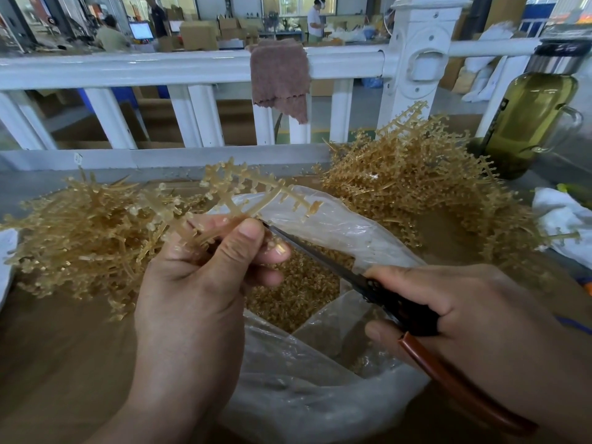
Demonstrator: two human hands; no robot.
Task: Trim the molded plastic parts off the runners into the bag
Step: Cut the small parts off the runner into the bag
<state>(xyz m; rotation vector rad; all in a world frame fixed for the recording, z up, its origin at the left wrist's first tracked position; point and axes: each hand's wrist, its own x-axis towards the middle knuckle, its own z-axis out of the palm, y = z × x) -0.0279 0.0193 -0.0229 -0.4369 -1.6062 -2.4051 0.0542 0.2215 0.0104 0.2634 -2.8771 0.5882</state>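
- Left hand [205, 277]: grasping. Thumb and fingers pinch the stem of one runner [253, 190], held up over the bag's mouth with its branches fanning up and to the right.
- Right hand [464, 315]: clenched round the handles of the scissors [368, 283]. The blade tip lies at the runner's stem, just beside the left thumb; whether the blades are parted cannot be told.
- Parts: small knobs remain on the held runner's branch ends, so it is judged untrimmed or only part trimmed.
- Bag [320, 395]: clear plastic, open, directly below both hands, already holding a deep layer of cut parts [298, 293].
- Stock: one runner pile [80, 232] lies left of the bag and another [416, 187] to the right, both on the tabletop [64, 363]. Which one is finished cannot be told.
- Step in hand, as judged: cutting parts from the held runner.
- Next move calls for: blades set at a part's gate, clear of the left fingertips, with the branch kept above the opening so the part drops inside.
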